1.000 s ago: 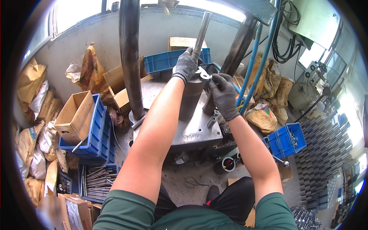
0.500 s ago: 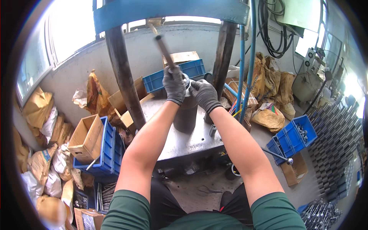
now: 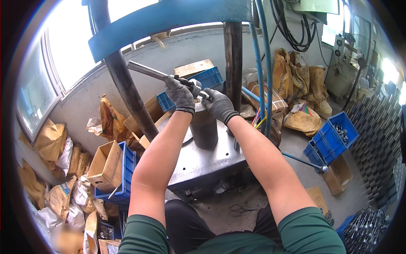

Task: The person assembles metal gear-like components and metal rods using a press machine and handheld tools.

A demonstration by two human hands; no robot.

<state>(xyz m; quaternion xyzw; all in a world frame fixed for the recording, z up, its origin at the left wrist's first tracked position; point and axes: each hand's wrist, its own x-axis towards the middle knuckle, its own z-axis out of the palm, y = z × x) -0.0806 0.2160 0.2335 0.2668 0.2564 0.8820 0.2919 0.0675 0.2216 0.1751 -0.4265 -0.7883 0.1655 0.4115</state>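
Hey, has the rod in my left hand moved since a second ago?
Yes: the rod tipped left from nearly upright; its free end now appears beside the left post.

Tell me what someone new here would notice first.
Probably the gray-gloved left hand near the centre, gripping a long metal rod that slants to the upper left. Above it, a thick blue beam crosses two dark posts; toward the right edge, dark metal pieces are stacked in rows.
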